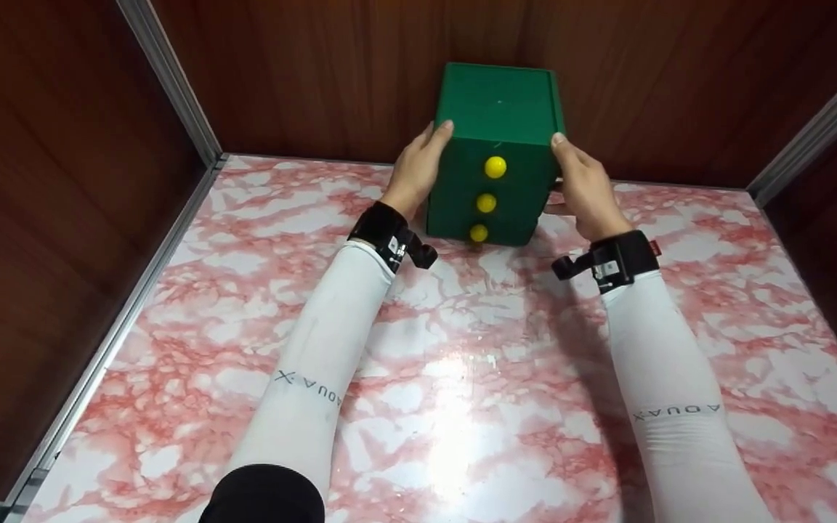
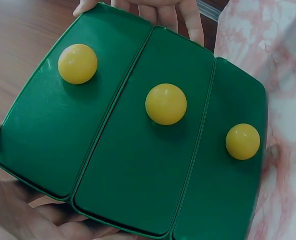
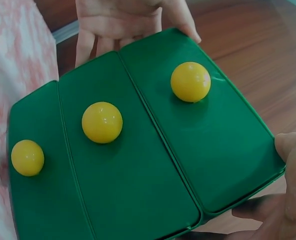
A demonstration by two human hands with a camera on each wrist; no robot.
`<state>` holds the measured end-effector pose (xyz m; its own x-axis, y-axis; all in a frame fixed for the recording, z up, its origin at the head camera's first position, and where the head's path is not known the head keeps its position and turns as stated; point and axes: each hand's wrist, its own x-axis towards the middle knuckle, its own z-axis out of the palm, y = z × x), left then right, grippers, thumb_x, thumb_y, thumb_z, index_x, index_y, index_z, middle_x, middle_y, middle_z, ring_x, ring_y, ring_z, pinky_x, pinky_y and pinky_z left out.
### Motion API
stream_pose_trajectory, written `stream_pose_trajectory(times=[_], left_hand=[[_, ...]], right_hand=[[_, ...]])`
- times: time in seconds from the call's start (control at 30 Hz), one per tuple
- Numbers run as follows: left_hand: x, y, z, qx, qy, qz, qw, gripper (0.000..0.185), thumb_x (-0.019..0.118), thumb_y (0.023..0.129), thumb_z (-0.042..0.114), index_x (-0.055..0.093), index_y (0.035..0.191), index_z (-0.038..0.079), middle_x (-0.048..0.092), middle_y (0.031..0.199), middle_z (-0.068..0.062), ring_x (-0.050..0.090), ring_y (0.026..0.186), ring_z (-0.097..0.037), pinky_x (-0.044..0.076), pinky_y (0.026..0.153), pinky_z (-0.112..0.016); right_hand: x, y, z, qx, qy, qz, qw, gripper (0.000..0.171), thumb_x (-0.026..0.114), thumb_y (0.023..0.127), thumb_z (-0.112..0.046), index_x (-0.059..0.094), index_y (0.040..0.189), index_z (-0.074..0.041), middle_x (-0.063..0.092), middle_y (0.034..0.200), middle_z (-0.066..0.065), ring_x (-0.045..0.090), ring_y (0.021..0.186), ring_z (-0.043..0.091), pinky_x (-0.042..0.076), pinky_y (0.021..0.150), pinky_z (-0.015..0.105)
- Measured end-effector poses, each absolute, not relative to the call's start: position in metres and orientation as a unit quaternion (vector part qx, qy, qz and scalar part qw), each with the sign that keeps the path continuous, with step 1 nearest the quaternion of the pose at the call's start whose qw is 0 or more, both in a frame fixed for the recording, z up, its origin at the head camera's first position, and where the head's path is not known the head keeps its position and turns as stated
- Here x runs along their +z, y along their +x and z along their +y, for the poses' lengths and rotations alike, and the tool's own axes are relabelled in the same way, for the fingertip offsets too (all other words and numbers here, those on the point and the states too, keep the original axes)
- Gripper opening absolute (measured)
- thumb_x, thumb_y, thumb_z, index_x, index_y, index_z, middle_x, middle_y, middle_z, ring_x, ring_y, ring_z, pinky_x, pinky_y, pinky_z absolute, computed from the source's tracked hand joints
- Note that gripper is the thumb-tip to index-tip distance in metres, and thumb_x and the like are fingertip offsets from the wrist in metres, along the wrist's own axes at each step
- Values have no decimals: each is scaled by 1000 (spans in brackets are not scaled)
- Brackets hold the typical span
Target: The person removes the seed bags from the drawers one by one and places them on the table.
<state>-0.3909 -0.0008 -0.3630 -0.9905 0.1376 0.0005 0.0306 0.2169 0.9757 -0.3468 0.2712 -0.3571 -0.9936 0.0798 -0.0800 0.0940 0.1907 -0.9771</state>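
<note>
A green three-drawer box [image 1: 495, 156] stood at the far edge of the pink marbled desk [image 1: 462, 378], against the wooden back wall [image 1: 317, 73]. The left hand [image 1: 418, 171] lay flat on the box's left side and the right hand [image 1: 584, 187] on its right side, fingers straight, squeezing it between the palms. All three drawers, each with a yellow knob [image 1: 495, 167], looked closed. Even pressure from both sides, with the box kept level, would likely stop the drawers sliding out.

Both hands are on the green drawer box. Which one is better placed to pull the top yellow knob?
Probably the right hand: its thumb rests at the front top corner of the green drawer box, slightly nearer the top yellow knob. The left hand lies flat along the opposite side.
</note>
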Motion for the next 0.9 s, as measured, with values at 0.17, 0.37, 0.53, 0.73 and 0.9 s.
stream_pose_trajectory(times=[0.17,0.37,0.53,0.73,0.9], left_hand=[[-359,-393,-3,626,56,776,51,79,46,113,69,34,176,24,34,180,8,29,165,-11,24,132,-28],[-349,-395,-6,648,49,755,82,76,52,114,60,34,176,20,37,180,5,30,164,-11,26,130,-26],[-336,-396,-8,620,36,775,114,75,48,115,58,30,178,21,33,181,7,28,165,-10,26,130,-25],[-322,-398,-9,603,20,786,134,69,52,117,48,36,175,13,38,178,1,37,161,-16,36,129,-35],[-318,-399,-12,589,19,799,121,55,51,118,41,55,162,6,54,164,-5,53,144,-17,49,118,-38]], right_hand=[[-357,-349,271,-635,55,771,7,92,52,108,-73,28,178,-19,38,178,13,44,157,37,50,118,61],[-356,-353,269,-631,65,773,12,93,51,108,-75,25,179,-21,33,181,9,40,161,35,46,121,62],[-355,-356,267,-620,76,780,16,94,48,107,-77,22,180,-23,28,183,6,35,164,32,42,125,59],[-358,-355,265,-604,85,792,6,98,46,106,-81,23,179,-21,31,182,7,39,162,33,42,126,54],[-362,-347,261,-553,69,830,-22,102,45,105,-81,31,175,-8,41,175,17,49,152,33,48,122,48]])
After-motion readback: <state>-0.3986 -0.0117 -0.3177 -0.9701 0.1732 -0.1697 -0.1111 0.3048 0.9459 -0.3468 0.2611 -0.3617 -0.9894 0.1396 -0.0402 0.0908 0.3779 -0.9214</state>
